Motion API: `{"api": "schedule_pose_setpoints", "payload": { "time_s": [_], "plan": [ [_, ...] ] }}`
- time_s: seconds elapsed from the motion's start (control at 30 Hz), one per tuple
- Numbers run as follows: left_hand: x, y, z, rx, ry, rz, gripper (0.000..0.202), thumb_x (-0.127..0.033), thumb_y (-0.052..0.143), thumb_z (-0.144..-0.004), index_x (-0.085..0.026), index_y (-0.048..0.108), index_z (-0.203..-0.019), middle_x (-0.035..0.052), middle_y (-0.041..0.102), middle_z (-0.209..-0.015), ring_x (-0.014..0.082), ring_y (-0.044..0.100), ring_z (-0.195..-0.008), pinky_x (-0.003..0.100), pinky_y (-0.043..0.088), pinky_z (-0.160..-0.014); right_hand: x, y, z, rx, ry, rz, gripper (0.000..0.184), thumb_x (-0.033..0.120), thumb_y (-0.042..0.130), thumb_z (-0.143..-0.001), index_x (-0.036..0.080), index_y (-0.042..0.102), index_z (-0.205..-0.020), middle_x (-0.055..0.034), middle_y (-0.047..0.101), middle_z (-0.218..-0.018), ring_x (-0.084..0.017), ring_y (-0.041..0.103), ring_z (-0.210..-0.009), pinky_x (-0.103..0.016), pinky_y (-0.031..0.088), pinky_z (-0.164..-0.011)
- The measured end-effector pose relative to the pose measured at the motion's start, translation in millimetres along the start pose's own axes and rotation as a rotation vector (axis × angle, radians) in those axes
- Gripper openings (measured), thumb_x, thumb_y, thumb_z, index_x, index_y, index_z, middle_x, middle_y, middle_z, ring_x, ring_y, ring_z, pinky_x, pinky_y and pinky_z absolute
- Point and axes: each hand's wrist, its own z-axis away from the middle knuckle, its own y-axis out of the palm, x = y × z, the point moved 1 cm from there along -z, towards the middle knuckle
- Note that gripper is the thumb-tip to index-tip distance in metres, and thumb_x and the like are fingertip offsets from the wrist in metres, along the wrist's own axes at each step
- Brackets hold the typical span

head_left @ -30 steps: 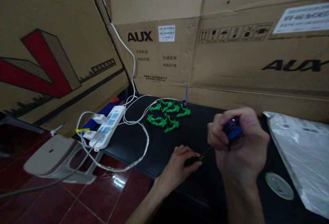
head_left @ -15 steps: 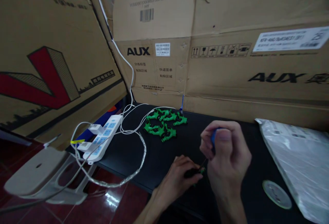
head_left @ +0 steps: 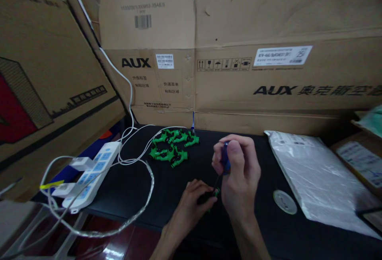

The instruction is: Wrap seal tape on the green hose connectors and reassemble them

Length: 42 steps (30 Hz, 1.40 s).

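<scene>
Right hand (head_left: pixel 241 172) closed round the blue handle of what looks like a screwdriver (head_left: pixel 226 157), left hand (head_left: pixel 193 201) pinching a small green-and-black piece (head_left: pixel 217 192): that is how my hands stand in the head view. The thin shaft slants down to the piece, held just over the front part of the desk (head_left: pixel 170 184) (my fingers hide most of it, so I cannot tell exactly where the tip sits). What has just changed is my right hand, which has come in closer to the left, with the shaft now steeper; I take that to mean the tool is being worked on this piece. Against the earlier frame, my view has swung to the right, bringing a brown box (head_left: pixel 358 164) into sight beyond the white package (head_left: pixel 310 176). The cluster of green fittings (head_left: pixel 162 155) lies unchanged near the back, beside the white cables (head_left: pixel 152 186).
</scene>
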Motion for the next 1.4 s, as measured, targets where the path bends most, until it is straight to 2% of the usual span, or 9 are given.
{"api": "schedule_pose_setpoints", "payload": {
  "time_s": [0.13, 0.2, 0.3, 0.5, 0.7, 0.9, 1.1, 1.3, 1.4],
  "plan": [
    [1.5, 1.3, 0.5, -0.028, -0.015, -0.004, 0.022, -0.021, 0.079, -0.091, -0.028, 0.078, -0.112, 0.0026, 0.078, -0.116, 0.0261, 0.07, -0.111, 0.042, 0.051, -0.101, -10.3, -0.2, -16.5, 0.643, 0.255, -0.292, 0.033, 0.044, 0.057, -0.101, 0.019, 0.065, -0.082, 0.0066, 0.046, -0.055, -0.007, 0.032, -0.041, -0.017, 0.028, -0.038],
    [1.5, 2.2, 0.4, -0.031, -0.028, -0.012, 0.022, -0.022, 0.079, -0.092, -0.028, 0.078, -0.113, 0.0028, 0.079, -0.117, 0.0264, 0.07, -0.113, 0.045, 0.05, -0.106, -10.4, -4.8, -25.5, 0.749, 0.29, -0.307, 0.04, 0.057, 0.061, -0.095, 0.02, 0.061, -0.079, 0.0094, 0.04, -0.048, -0.006, 0.026, -0.035, -0.018, 0.026, -0.033],
    [-1.1, 2.0, 0.2, -0.007, -0.047, -0.012, 0.016, -0.022, 0.078, -0.093, -0.027, 0.078, -0.108, 0.0017, 0.079, -0.109, 0.0241, 0.072, -0.107, 0.046, 0.048, -0.109, -5.7, -9.0, -26.0, 0.664, 0.287, -0.299, 0.027, 0.052, 0.062, -0.1, 0.026, 0.055, -0.099, 0.012, 0.042, -0.057, -0.005, 0.023, -0.039, -0.015, 0.025, -0.037],
    [-6.6, -2.6, -0.4, 0.009, -0.039, 0.003, 0.024, -0.027, 0.082, -0.091, -0.027, 0.077, -0.115, 0.0013, 0.079, -0.11, 0.0226, 0.071, -0.104, 0.042, 0.047, -0.107, 9.7, -6.6, -8.3, 0.217, 0.087, 0.063, 0.011, 0.034, 0.064, -0.104, 0.024, 0.069, -0.102, 0.0008, 0.063, -0.083, -0.011, 0.056, -0.069, -0.021, 0.048, -0.06],
    [-3.5, -2.8, -4.3, 0.016, -0.045, 0.028, 0.026, -0.028, 0.085, -0.087, -0.026, 0.078, -0.112, 0.0012, 0.08, -0.11, 0.0229, 0.07, -0.103, 0.039, 0.049, -0.1, 4.1, -7.6, -19.7, 0.427, 0.218, -0.217, 0.036, 0.058, 0.059, -0.099, 0.025, 0.061, -0.087, 0.0114, 0.032, -0.053, -0.005, 0.014, -0.038, -0.015, 0.016, -0.034],
    [-2.7, -3.0, -2.8, -0.006, -0.053, 0.054, 0.033, -0.035, 0.087, -0.084, -0.026, 0.078, -0.115, 0.0033, 0.077, -0.113, 0.0224, 0.068, -0.11, 0.034, 0.052, -0.099, 10.8, -13.6, -16.4, 0.283, 0.075, -0.056, 0.017, 0.041, 0.067, -0.1, 0.025, 0.066, -0.096, 0.0018, 0.06, -0.077, -0.012, 0.055, -0.059, -0.024, 0.048, -0.052],
    [-3.4, -2.6, -1.3, -0.007, -0.061, 0.06, 0.029, -0.036, 0.083, -0.088, -0.026, 0.077, -0.115, 0.0033, 0.077, -0.114, 0.0226, 0.068, -0.109, 0.036, 0.051, -0.099, 7.1, -9.3, -15.3, 0.359, 0.142, -0.158, 0.033, 0.057, 0.066, -0.098, 0.025, 0.065, -0.093, 0.0091, 0.041, -0.058, -0.006, 0.023, -0.041, -0.016, 0.023, -0.038],
    [-8.3, -5.0, -3.8, 0.033, -0.059, 0.073, 0.023, -0.033, 0.083, -0.089, -0.027, 0.077, -0.11, -0.0003, 0.08, -0.113, 0.0221, 0.07, -0.109, 0.037, 0.046, -0.102, 6.4, -11.7, -13.1, 0.358, 0.054, -0.052, 0.016, 0.041, 0.065, -0.102, 0.026, 0.067, -0.098, 0.002, 0.06, -0.075, -0.012, 0.054, -0.055, -0.023, 0.043, -0.047],
    [-10.3, -6.0, -5.0, 0.036, -0.062, 0.086, 0.022, -0.03, 0.082, -0.09, -0.028, 0.076, -0.111, -0.0013, 0.08, -0.115, 0.0214, 0.07, -0.11, 0.036, 0.044, -0.102, 7.9, -11.7, -13.1, 0.334, 0.121, -0.09, 0.033, 0.051, 0.059, -0.103, 0.022, 0.07, -0.092, 0.0032, 0.053, -0.066, -0.01, 0.043, -0.05, -0.021, 0.036, -0.044]
  ]
}}
